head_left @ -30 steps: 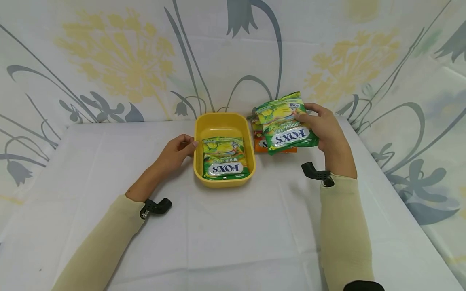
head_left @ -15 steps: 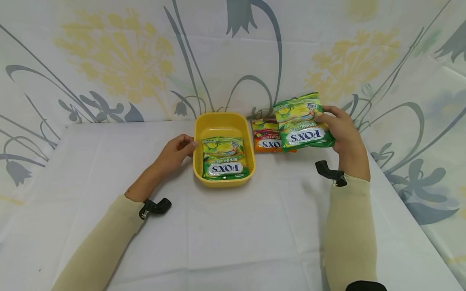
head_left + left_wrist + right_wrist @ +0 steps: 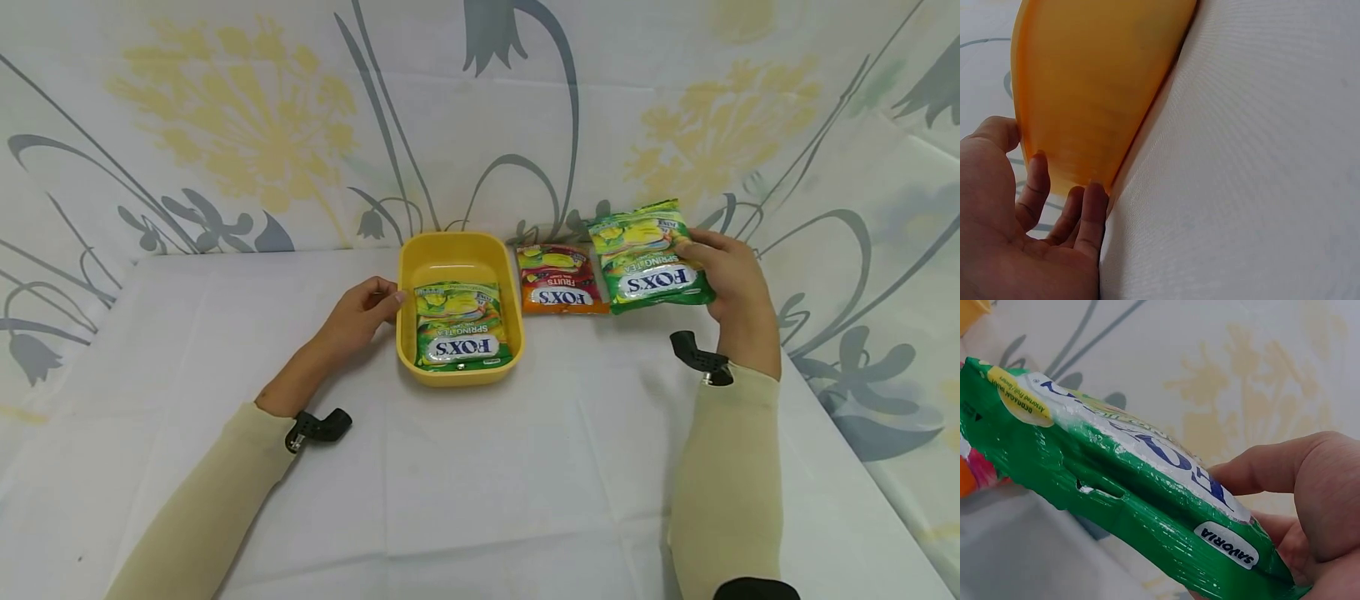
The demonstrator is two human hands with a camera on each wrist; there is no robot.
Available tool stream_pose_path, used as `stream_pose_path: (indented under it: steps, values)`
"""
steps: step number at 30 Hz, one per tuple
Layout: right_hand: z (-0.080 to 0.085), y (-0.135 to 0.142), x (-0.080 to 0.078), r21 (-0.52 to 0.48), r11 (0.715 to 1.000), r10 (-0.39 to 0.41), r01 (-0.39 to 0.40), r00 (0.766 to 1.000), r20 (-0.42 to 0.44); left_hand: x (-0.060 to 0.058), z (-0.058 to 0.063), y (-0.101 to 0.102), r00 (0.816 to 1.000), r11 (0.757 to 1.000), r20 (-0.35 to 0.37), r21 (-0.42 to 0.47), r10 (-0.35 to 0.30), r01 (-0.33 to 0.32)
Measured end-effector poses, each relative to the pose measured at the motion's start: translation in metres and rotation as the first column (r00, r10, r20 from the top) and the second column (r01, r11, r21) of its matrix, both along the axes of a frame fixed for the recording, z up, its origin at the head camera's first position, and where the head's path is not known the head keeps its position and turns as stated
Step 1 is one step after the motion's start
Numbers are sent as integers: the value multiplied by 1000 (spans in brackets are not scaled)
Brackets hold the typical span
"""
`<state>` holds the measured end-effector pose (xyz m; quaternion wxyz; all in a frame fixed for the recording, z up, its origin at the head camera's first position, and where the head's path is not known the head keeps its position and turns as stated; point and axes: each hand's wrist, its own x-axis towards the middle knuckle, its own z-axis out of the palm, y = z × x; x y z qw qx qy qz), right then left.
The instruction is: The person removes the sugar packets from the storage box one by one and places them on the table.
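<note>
My right hand [image 3: 735,271] grips a green Fox's Spring Tea candy bag [image 3: 651,258] by its right side, thumb on the printed front. In the right wrist view the bag's green sealed edge [image 3: 1116,506] faces the camera, and the fingers behind it are mostly hidden. My left hand [image 3: 362,314] holds the left side of a yellow plastic tub [image 3: 461,379]. Its thumb sits at the rim and its fingertips rest against the outer wall [image 3: 1097,106] in the left wrist view. A second green Spring Tea bag [image 3: 461,325] lies inside the tub.
An orange-red Fox's Fruits candy bag [image 3: 562,279] lies on the table just right of the tub, beside the held bag. White cloth [image 3: 480,475] covers the table. A flower-printed curtain [image 3: 262,125] stands along the back and right edges.
My right hand has moved right with the green candy bag, away from the tub, uncovering the orange-red candy bag. The left hand and the tub have stayed in place.
</note>
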<state>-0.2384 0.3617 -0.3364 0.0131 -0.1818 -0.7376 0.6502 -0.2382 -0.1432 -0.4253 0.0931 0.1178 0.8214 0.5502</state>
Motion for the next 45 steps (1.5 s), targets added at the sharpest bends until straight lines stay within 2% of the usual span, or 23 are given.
stream_pose_path:
  steps: [13, 25, 29, 32, 37, 40, 45]
  values:
    - [-23, 20, -2, -158, 979, -127, 131, 991, 36, 0, 0, 0, 1000, 1000, 2, -4, 3, -3]
    - [-53, 24, -14, -202, 960, -182, 196, 979, 87, -1, -1, -1, 1000, 1000, -10, 1, 1, -1]
    - [-62, 26, -18, -139, 964, -210, 225, 971, 116, -1, -1, -1, 1000, 1000, -8, 6, -3, 3]
    - [-68, 27, -20, -52, 969, -231, 240, 963, 138, -1, -2, -1, 1000, 1000, -3, 6, -7, 7]
    - [-74, 23, -23, 132, 962, -252, 239, 964, 90, -1, -1, -1, 1000, 1000, 0, -3, 0, 0]
    - [-76, 19, -24, 286, 926, -267, 247, 963, 33, 0, 0, -1, 1000, 1000, -3, -2, -1, 1]
    - [-71, 15, -22, 525, 824, -237, 212, 971, -21, 0, 0, 0, 1000, 1000, -2, -2, -3, 3]
